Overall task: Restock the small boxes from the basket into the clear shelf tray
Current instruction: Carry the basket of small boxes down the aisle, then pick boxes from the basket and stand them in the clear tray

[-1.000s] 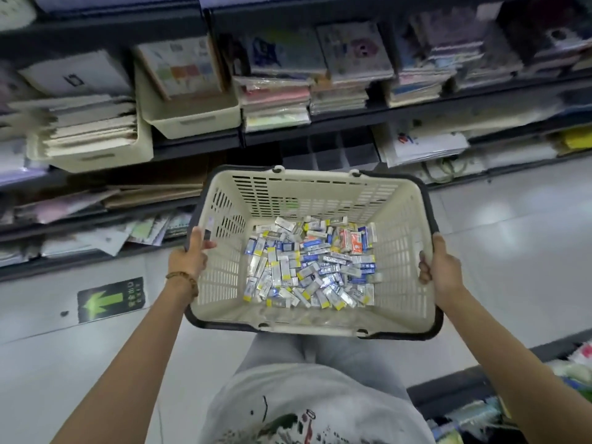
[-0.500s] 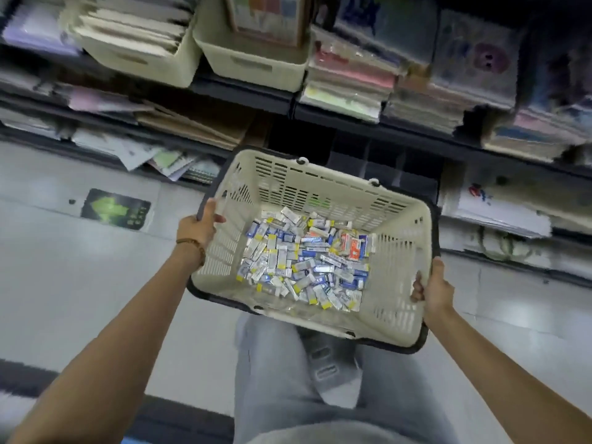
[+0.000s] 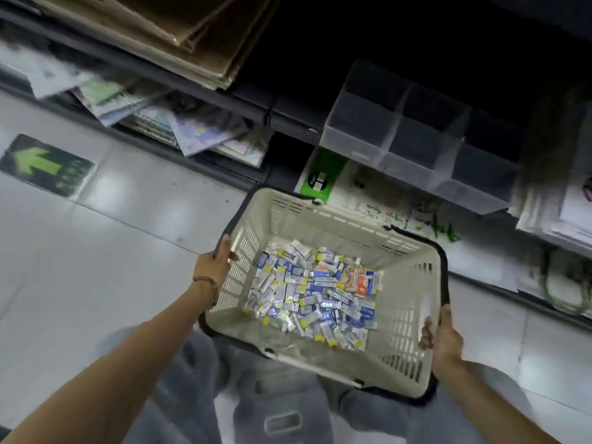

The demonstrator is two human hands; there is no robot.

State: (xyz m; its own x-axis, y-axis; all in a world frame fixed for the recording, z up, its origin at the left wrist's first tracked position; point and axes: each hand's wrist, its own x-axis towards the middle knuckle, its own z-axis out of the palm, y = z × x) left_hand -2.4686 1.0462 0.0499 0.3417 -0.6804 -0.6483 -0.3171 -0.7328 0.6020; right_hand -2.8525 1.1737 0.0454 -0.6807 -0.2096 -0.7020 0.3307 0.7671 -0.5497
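Item: cream basket (image 3: 333, 221), carried between my hands. My left hand (image 3: 211, 267) grips its left rim, thumb hooked inside; my right hand (image 3: 443, 339) clasps the right rim. Contents: small boxes (image 3: 314, 293), heaped on the basket bottom between both hands. Clear shelf tray (image 3: 416, 145): on the shelf ahead of my right hand, apart from the basket.

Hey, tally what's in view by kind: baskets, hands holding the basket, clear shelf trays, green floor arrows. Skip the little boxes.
basket: 1
hands gripping its rim: 2 (left hand, right hand)
clear shelf tray: 1
green floor arrow: 1
Total: 5
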